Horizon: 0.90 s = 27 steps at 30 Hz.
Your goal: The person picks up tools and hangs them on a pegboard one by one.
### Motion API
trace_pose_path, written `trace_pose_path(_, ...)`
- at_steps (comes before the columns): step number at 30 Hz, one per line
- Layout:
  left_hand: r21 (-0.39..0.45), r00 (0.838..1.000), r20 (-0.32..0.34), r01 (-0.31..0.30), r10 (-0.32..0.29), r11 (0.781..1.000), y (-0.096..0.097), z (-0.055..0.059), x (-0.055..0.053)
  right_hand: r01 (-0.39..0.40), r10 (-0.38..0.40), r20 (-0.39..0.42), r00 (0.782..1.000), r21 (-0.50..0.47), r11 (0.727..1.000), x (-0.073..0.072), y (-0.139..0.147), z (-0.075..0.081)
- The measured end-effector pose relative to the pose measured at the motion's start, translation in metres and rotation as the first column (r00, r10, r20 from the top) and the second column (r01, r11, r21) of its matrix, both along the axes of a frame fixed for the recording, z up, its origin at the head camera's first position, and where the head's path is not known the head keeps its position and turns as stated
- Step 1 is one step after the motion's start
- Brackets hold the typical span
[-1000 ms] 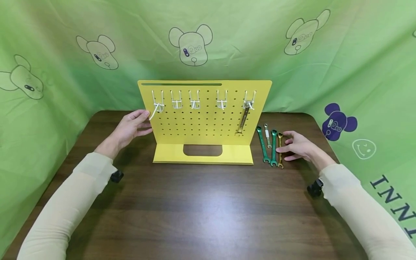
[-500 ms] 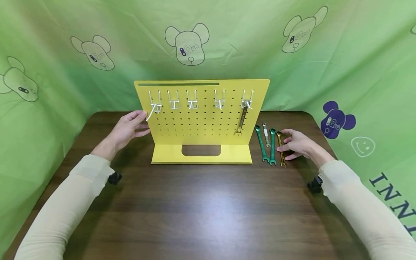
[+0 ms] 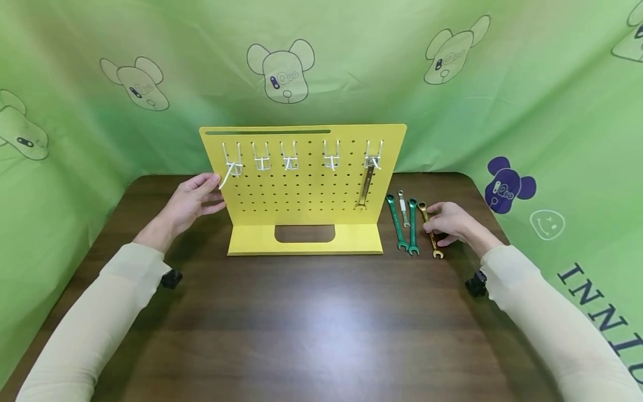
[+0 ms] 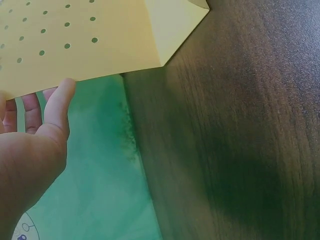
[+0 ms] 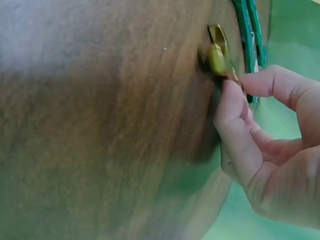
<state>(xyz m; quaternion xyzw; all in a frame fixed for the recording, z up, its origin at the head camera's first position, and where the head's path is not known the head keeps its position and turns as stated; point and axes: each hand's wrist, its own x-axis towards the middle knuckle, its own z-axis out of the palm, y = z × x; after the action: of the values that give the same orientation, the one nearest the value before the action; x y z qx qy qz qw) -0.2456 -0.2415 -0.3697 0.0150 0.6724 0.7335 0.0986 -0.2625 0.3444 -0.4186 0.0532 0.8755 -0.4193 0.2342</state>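
Note:
A yellow pegboard [image 3: 301, 192] with white wire hooks stands on the table. At its left edge my left hand [image 3: 195, 198] pinches the board, thumb on the front side and the other fingers partly hidden behind; the left wrist view shows the thumb [image 4: 60, 105] right at the edge. A gold combination wrench [image 3: 435, 245] lies to the right of the board, and my right hand [image 3: 451, 220] pinches its shaft between thumb and fingers. In the right wrist view the wrench's open end [image 5: 217, 50] sticks out past the fingertips, close over the table.
Two green wrenches [image 3: 413, 229] and a small silver wrench [image 3: 403, 207] with a white label lie between the board and my right hand. A dark metal wrench [image 3: 367, 187] hangs from the rightmost hook. Green printed cloth [image 3: 341, 72] encloses the table [image 3: 301, 312].
The gold wrench has shifted right, away from the green wrenches, its lower end swinging outward with my right hand. My left hand stays on the board's edge. The head view has turned slightly right.

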Motion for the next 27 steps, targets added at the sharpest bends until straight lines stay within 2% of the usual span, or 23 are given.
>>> trace_pose_path(3, 0.004, 1.0, 0.003, 0.005, -0.005, 1.0, -0.001, 0.001, 0.001, 0.013, -0.013, 0.017, 1.0, 0.001, 1.0, 0.0, 0.001, 0.001)
trace_pose_path(7, -0.004, 1.0, -0.008, 0.014, -0.014, 1.0, -0.001, 0.001, 0.0, 0.017, -0.012, 0.073, 0.997, -0.067, 0.998, 0.001, 0.007, 0.004)
trace_pose_path(11, -0.003, 1.0, -0.002, 0.009, -0.009, 1.0, -0.001, 0.0, 0.0, -0.012, 0.024, 0.113, 0.993, -0.108, 0.994, 0.004, 0.013, 0.008)
trace_pose_path(19, 0.015, 1.0, -0.009, 0.023, -0.022, 1.0, 0.0, -0.002, 0.001, -0.056, 0.074, 0.141, 0.987, -0.126, 0.99, 0.008, 0.019, 0.014)
trace_pose_path(27, 0.021, 1.0, -0.009, 0.011, -0.011, 1.0, -0.001, -0.001, 0.0, -0.152, 0.18, 0.126, 0.976, -0.207, 0.966, 0.017, 0.007, 0.035)
